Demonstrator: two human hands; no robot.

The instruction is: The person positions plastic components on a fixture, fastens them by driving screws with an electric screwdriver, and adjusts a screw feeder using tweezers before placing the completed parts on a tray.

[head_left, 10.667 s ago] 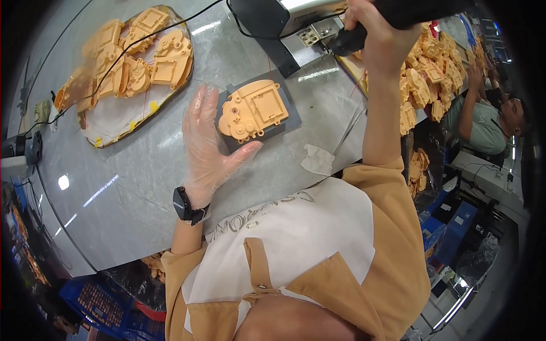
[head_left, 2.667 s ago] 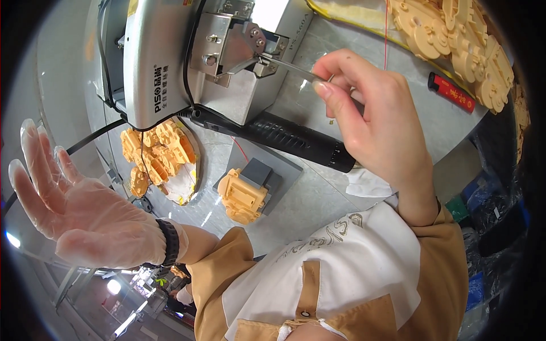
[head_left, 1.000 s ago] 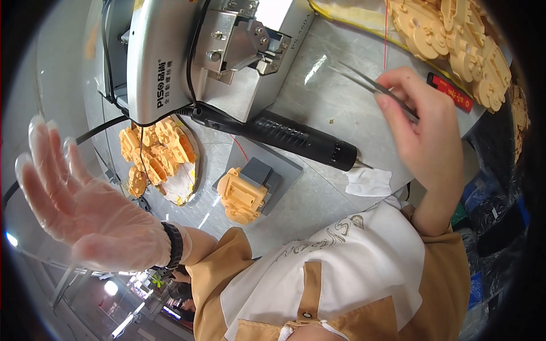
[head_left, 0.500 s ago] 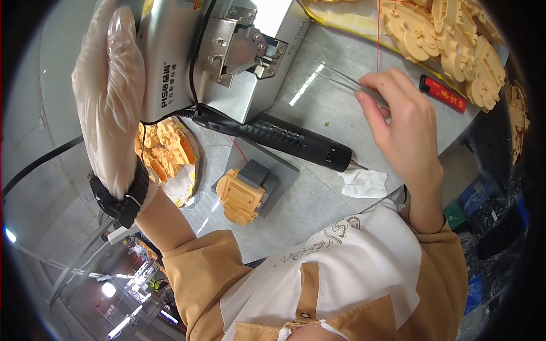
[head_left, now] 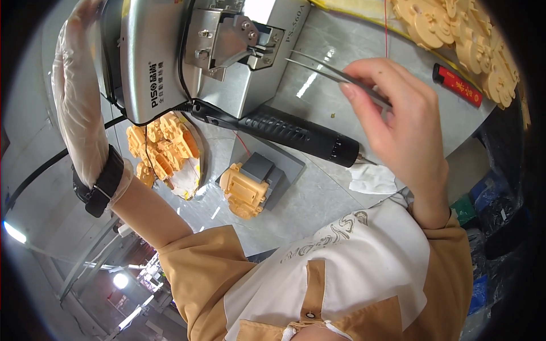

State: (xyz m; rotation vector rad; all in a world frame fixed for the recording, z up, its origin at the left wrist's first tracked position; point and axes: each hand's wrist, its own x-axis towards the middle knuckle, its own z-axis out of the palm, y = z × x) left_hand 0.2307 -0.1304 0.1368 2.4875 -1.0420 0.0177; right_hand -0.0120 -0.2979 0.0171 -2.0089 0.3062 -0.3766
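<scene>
My right hand (head_left: 401,111) is closed on a pair of metal tweezers (head_left: 321,68). Their slim tips point left, close to the metal feed mechanism (head_left: 244,42) of a silver box-shaped screw feeder (head_left: 151,68). Along the feeder's left side reaches my left hand (head_left: 77,85), in a translucent glove, its fingers stretched toward the top edge and partly hidden there. Below the feeder lies a black electric screwdriver (head_left: 296,133), its bit toward my right forearm. An orange plastic housing (head_left: 244,190) sits against a dark grey block fixture (head_left: 270,173).
Orange plastic parts fill a yellow-edged tray (head_left: 187,184) on the left. More orange parts (head_left: 466,45) are heaped at the far right. A red and black box-like item (head_left: 456,85) and a crumpled white cloth (head_left: 371,179) lie on the grey table (head_left: 318,199).
My left hand has shifted left and farther along the feeder's side. The tweezers' tips have come nearer the feed mechanism. The whole view has shifted slightly.
</scene>
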